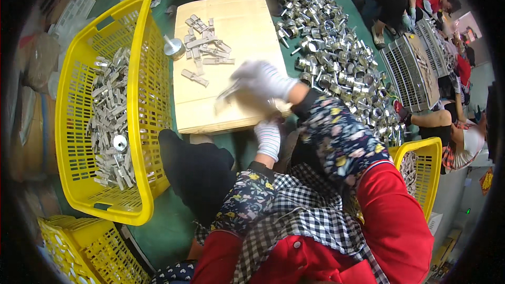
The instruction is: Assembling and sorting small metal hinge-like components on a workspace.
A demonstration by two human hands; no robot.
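Observation:
My right hand, in a pale glove with a striped cuff, is over the near right part of a pale wooden board and smeared by motion. A blurred, flat grey piece moves at its fingertips and appears gripped there. My left hand, in a striped glove, is lower, by the board's near edge; its fingers are mostly hidden. On the board lies a loose pile of flat grey clip-like pieces, with a single grey piece nearer to me.
A yellow basket of grey pieces stands left, with a round metal part between it and the board. Metal cup-shaped parts with stems are heaped right. Another yellow basket is near right. Other people sit beyond.

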